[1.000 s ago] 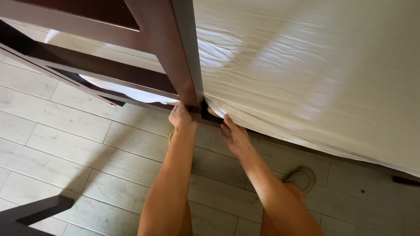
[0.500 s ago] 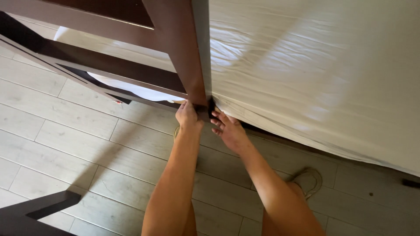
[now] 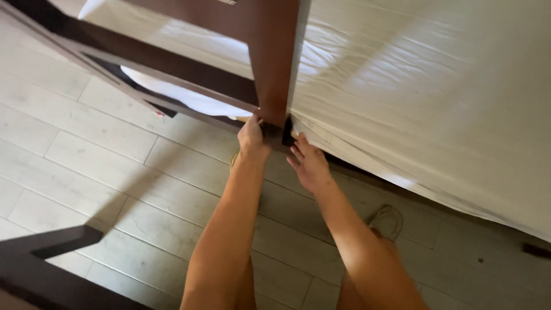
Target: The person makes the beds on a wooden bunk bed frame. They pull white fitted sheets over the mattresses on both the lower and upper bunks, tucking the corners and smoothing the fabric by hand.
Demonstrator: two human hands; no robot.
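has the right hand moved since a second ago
Yes, slightly. The right hand earlier lay flat with its fingertips tucked under the mattress edge; now it sits just below and apart from that edge, fingers spread, close beside the dark bed post.

**Two bare hands at the foot of a dark wooden bedpost**

Seen from above, a dark brown wooden bedpost (image 3: 274,57) rises toward the camera beside a mattress covered in a creased white sheet (image 3: 425,97). The left hand (image 3: 252,138) grips the base of the post, fingers curled round it. The right hand (image 3: 309,163) lies just beside it, fingers spread and pointing at the mattress corner. Dark wooden frame rails (image 3: 143,57) run off to the left. Below lies a pale grey plank floor (image 3: 103,166).
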